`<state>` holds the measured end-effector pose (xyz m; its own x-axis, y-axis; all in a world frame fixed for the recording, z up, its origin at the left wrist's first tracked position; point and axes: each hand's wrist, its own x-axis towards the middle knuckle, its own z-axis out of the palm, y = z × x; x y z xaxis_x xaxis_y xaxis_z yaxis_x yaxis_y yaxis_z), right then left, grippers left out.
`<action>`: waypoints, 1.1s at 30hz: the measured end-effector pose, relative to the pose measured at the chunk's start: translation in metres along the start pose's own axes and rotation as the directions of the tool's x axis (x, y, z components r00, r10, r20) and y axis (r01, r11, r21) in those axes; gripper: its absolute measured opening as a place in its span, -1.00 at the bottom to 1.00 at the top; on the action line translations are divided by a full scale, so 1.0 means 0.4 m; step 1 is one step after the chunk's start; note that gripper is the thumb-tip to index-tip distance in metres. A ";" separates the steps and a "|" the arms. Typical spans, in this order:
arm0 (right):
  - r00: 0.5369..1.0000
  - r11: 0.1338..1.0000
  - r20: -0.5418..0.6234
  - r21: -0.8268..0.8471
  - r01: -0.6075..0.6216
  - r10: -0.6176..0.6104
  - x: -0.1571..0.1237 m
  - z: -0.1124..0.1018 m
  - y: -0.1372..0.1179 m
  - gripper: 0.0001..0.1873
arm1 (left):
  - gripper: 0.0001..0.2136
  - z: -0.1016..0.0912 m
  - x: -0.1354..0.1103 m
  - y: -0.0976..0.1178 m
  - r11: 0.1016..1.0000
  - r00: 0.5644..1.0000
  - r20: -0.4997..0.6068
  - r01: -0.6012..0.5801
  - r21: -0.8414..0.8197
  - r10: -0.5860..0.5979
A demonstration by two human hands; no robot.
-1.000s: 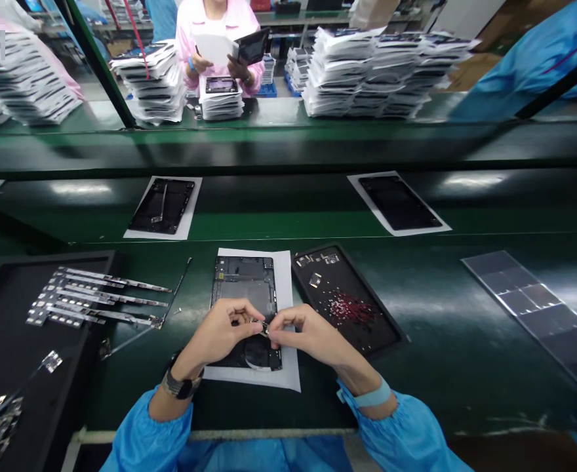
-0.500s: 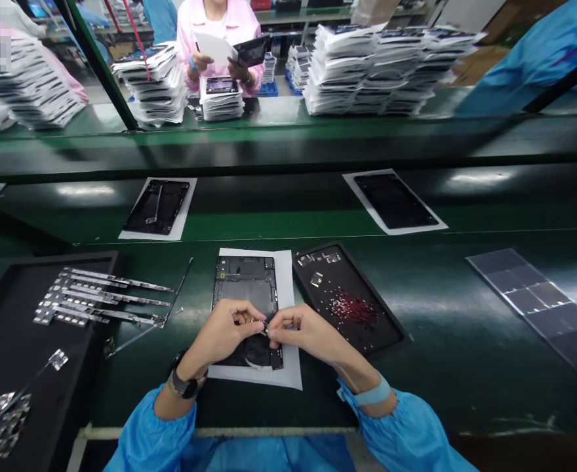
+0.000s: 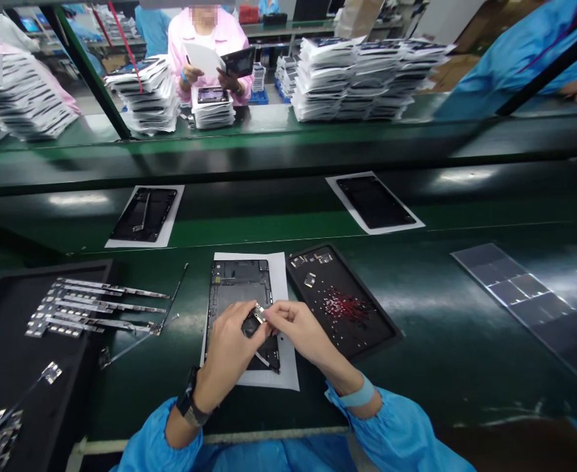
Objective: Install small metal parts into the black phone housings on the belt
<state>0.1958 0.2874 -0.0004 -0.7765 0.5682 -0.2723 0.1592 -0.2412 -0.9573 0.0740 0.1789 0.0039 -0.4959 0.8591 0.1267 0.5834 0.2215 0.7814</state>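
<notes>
The small circuit board (image 3: pixel 259 313) sits between the two hands, above the open tablet case (image 3: pixel 242 295), which lies on a white sheet (image 3: pixel 279 282) on the tabletop (image 3: pixel 416 367). The right hand (image 3: pixel 304 328) pinches the board near its right end, thumb against forefinger. The thumb and forefinger of the left hand (image 3: pixel 233 334) curve round the board's left part with a gap between them; the forefinger tip seems to meet the far edge, but whether the thumb presses on it too cannot be told. A part this small calls for a light grip on the edges, so that the fingers stay off the metal contacts and do not bend it. Keeping both wrists low and the board flat should help, and working over the case rather than past its rim would make a slip easy to recover. The board looks stiff, thin and roughly rectangular, with bright spots that suggest solder or metal. The case is a shallow black rectangle, matt inside, with a greyer panel in its middle; the sheet beneath looks like plain paper. On the right, a black tray (image 3: pixel 367 328) with a raised rim carries a loose tangle of fine red-wired parts (image 3: pixel 347 305). On the left, slim silvery strips (image 3: pixel 121 305) lie side by side, partly across another tray (image 3: pixel 13 288), and look flexible. The dark green tabletop is smooth enough to reflect the lights.
</notes>
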 end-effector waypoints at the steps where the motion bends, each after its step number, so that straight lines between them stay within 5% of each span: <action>1: 1.000 1.000 -0.009 0.004 0.007 -0.007 0.000 0.002 0.000 -0.55 | -0.74 0.007 -0.003 -0.001 0.999 0.999 -0.012 -0.034 0.027 0.035; 12: 1.000 0.999 0.008 0.030 0.028 -0.028 -0.003 0.003 -0.002 -0.58 | -0.70 0.011 -0.003 -0.012 0.974 0.975 -0.047 -0.215 0.074 0.218; 33: 0.998 0.999 0.032 0.013 0.052 -0.053 -0.014 0.004 -0.012 -0.55 | -0.70 -0.021 0.004 0.001 0.981 0.985 -0.012 -0.174 -0.088 0.174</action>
<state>0.1983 0.2841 0.0059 -0.8029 0.5547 -0.2184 0.1104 -0.2216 -0.9689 0.0683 0.1764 0.0095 -0.3948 0.8787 0.2684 0.6019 0.0266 0.7981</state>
